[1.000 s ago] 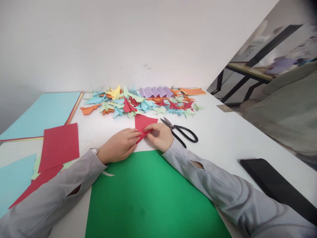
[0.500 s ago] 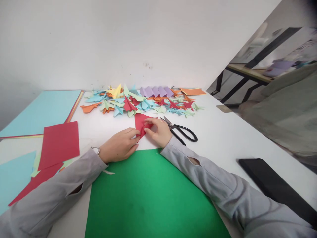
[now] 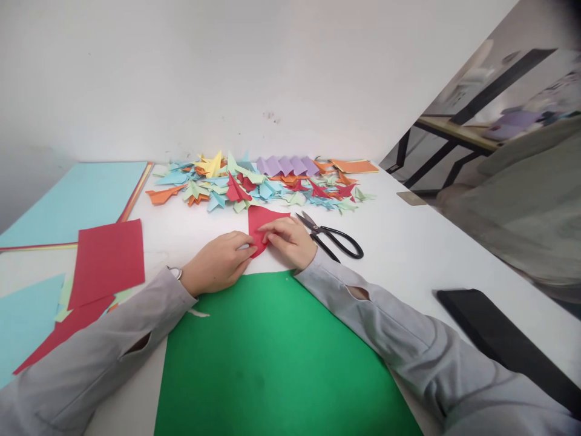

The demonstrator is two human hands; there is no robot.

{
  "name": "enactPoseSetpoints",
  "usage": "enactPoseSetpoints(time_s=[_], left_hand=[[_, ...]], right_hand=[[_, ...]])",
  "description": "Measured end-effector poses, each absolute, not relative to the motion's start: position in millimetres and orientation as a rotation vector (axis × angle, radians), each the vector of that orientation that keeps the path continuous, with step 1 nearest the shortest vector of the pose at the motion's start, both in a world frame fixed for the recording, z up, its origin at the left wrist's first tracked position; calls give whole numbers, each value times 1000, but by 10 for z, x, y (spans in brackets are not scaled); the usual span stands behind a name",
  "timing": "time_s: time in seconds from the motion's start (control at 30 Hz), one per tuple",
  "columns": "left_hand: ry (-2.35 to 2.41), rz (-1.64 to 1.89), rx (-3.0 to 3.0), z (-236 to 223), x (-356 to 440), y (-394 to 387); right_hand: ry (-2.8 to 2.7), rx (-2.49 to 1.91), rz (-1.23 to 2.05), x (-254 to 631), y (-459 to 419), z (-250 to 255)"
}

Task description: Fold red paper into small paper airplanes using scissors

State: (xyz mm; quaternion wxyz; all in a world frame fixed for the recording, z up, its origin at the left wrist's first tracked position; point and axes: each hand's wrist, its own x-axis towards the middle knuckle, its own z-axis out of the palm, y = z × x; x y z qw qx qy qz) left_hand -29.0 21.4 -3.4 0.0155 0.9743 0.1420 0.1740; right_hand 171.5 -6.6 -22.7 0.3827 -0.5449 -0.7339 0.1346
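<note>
A small piece of red paper (image 3: pixel 262 219) lies on the white table between my hands, its near end curled up or folded. My left hand (image 3: pixel 220 261) pinches its near left edge. From the right, my right hand (image 3: pixel 293 241) pinches the same near part, with thumb and index finger close together; the exact fold is hidden by the fingers. Just right of my right hand rest black-handled scissors (image 3: pixel 338 237), blades pointing away to the left. A large green sheet (image 3: pixel 276 357) is spread under my forearms, nearest to me.
Many folded paper planes (image 3: pixel 236 189) in several colours line the wall, beside a pleated purple strip (image 3: pixel 287 166). Red paper (image 3: pixel 109 261) and blue sheets (image 3: pixel 82 197) lie left. A black flat object (image 3: pixel 503 345) sits right. A person in a grey-green garment (image 3: pixel 517 206) is beyond the table's right edge.
The fingers of both hands have closed in on the near end of the red paper. My right fingers have shifted slightly; the paper's near part looks more curled.
</note>
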Motion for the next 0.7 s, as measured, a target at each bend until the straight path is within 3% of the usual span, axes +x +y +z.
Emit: enactPoseSetpoints(time_s=[0.5,0.7], left_hand=[[431,604,2998,-36,-297,225],[472,733,2963,-99,-326,267]], right_hand=[[-1913,-1364,327,1696,-112,-207],[-2044,-1224,158,1643,-152,-236]])
